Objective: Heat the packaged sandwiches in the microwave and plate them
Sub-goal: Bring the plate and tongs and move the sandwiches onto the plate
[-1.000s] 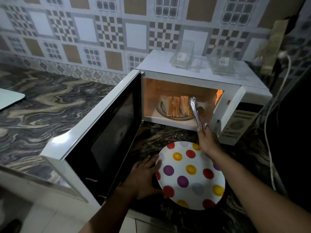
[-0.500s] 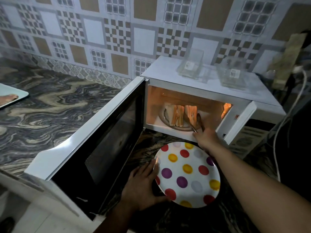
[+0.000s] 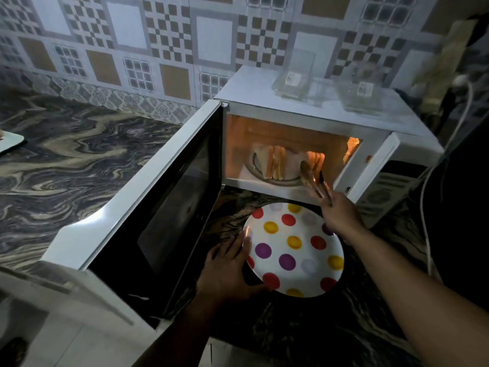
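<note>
Gripping slim metal tongs (image 3: 315, 181) near their hinged end, the right hand (image 3: 340, 217) has its fingers curled tight around the two arms, whose tips close on a sandwich half (image 3: 316, 160) inside the lit cavity at centre right of the frame. A second sandwich half (image 3: 272, 165), pale bread with orange layers showing edge-on, stands to its left on the round glass turntable (image 3: 275, 181), a gap between the two. The white microwave (image 3: 304, 112) is boxy and smooth; its dark glass door (image 3: 169, 207) swings wide toward lower left and walls off that side of the left hand. Below the opening a round glossy plate (image 3: 296, 250) with red, yellow, purple and grey dots lies flat on the swirled marble counter (image 3: 79, 165). The left hand (image 3: 227, 271) rests at the plate's left rim, fingers slightly spread, tips touching the edge. Two clear plastic sandwich packs (image 3: 293, 78), each with a small label, sit blurred on the microwave's top. Checked tiles (image 3: 169, 35) cover the wall behind, and a white cable (image 3: 426, 207) hangs down the right side.
</note>
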